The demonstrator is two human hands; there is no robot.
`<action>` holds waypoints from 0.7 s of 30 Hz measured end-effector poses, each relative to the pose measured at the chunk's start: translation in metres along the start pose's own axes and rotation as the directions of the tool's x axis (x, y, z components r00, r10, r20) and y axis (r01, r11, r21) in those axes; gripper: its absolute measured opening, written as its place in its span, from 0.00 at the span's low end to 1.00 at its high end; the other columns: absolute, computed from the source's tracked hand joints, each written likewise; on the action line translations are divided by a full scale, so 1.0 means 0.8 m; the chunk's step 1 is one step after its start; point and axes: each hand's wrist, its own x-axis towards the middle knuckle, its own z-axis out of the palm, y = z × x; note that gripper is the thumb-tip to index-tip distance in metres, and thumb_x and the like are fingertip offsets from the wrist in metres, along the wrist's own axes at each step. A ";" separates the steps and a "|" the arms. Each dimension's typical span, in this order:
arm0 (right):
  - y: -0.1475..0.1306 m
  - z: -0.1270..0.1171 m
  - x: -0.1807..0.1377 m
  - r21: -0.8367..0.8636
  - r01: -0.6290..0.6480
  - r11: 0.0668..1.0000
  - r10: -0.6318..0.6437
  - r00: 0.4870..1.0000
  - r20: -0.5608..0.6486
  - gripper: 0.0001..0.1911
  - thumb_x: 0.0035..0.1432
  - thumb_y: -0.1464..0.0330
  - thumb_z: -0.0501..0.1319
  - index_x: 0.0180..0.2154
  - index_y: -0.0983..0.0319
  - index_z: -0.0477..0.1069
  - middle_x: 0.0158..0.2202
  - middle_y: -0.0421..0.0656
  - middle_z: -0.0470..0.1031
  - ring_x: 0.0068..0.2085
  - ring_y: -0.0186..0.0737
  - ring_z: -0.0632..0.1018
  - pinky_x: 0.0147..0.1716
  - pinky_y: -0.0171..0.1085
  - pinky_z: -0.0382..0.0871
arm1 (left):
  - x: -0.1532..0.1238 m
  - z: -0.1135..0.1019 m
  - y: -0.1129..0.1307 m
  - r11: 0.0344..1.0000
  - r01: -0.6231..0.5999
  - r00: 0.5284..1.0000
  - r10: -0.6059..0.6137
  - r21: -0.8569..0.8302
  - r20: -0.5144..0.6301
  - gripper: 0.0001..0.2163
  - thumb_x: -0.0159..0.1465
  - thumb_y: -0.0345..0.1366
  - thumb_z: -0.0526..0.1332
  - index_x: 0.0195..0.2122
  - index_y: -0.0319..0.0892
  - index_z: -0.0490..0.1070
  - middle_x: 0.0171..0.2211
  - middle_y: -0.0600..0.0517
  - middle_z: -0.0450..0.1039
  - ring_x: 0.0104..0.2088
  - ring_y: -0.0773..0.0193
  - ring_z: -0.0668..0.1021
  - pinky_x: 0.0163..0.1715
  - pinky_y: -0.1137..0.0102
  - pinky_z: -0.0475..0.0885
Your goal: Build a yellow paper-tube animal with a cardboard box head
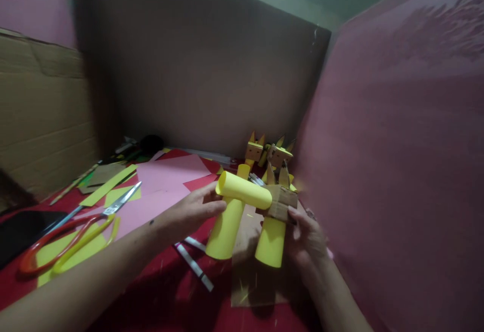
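Note:
Both my hands hold up an animal figure made of yellow paper tubes and cardboard. My left hand grips it at the left, fingers behind the yellow tubes and thumb near the open end of the crosswise tube. Under that tube a wider yellow tube slants down. My right hand pinches the brown cardboard box head, which has pointed ears on top. Below the head another yellow tube points downward. How the tubes join behind is hidden.
Scissors with red and yellow handles lie open on pink paper and yellow scraps at left. Two similar box-headed figures stand at the back. White marker-like sticks and a cardboard sheet lie on the red cloth. Walls and cardboard enclose the space.

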 end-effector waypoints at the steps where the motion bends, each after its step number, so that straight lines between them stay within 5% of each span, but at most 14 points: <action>1: 0.000 0.001 0.000 0.014 -0.001 1.000 0.001 1.000 -0.006 0.16 0.40 0.68 0.71 0.37 0.60 0.80 0.33 0.44 0.84 0.31 0.49 0.82 0.41 0.50 0.78 | -0.003 0.001 -0.003 1.000 0.028 1.000 -0.028 0.001 0.003 0.27 0.60 0.44 0.65 0.60 0.45 0.66 0.41 0.47 0.75 0.44 0.54 0.76 0.41 0.66 0.70; 9: -0.001 -0.005 -0.001 0.008 0.050 0.999 -0.051 0.988 0.145 0.14 0.47 0.69 0.68 0.39 0.60 0.80 0.36 0.44 0.84 0.39 0.49 0.82 0.48 0.49 0.75 | -0.015 0.008 -0.003 1.000 0.021 0.995 -0.019 -0.014 0.100 0.33 0.55 0.47 0.68 0.61 0.45 0.65 0.50 0.44 0.72 0.50 0.48 0.73 0.44 0.63 0.69; 13: 0.000 -0.005 -0.001 -0.053 0.134 0.990 -0.118 0.966 0.232 0.20 0.47 0.73 0.67 0.45 0.57 0.78 0.39 0.41 0.83 0.41 0.45 0.82 0.47 0.43 0.75 | -0.015 0.012 0.001 1.000 0.014 0.999 -0.014 0.013 0.037 0.29 0.54 0.45 0.71 0.55 0.43 0.69 0.46 0.45 0.74 0.48 0.50 0.73 0.43 0.62 0.69; 18: -0.002 0.000 -0.007 -0.183 0.229 0.956 -0.166 0.937 0.307 0.17 0.44 0.75 0.65 0.39 0.60 0.79 0.37 0.43 0.83 0.40 0.46 0.81 0.43 0.41 0.75 | -0.012 0.009 0.000 1.000 0.019 0.999 -0.020 -0.023 -0.045 0.22 0.50 0.41 0.74 0.44 0.40 0.73 0.38 0.48 0.76 0.40 0.56 0.76 0.40 0.64 0.70; 21: -0.003 0.007 -0.011 -0.243 0.250 0.937 -0.171 0.937 0.304 0.20 0.40 0.77 0.66 0.40 0.62 0.78 0.38 0.45 0.82 0.40 0.48 0.81 0.42 0.42 0.75 | -0.009 0.002 -0.001 0.999 0.014 0.999 -0.015 -0.031 -0.040 0.23 0.50 0.39 0.74 0.46 0.41 0.74 0.41 0.47 0.77 0.43 0.54 0.76 0.43 0.63 0.70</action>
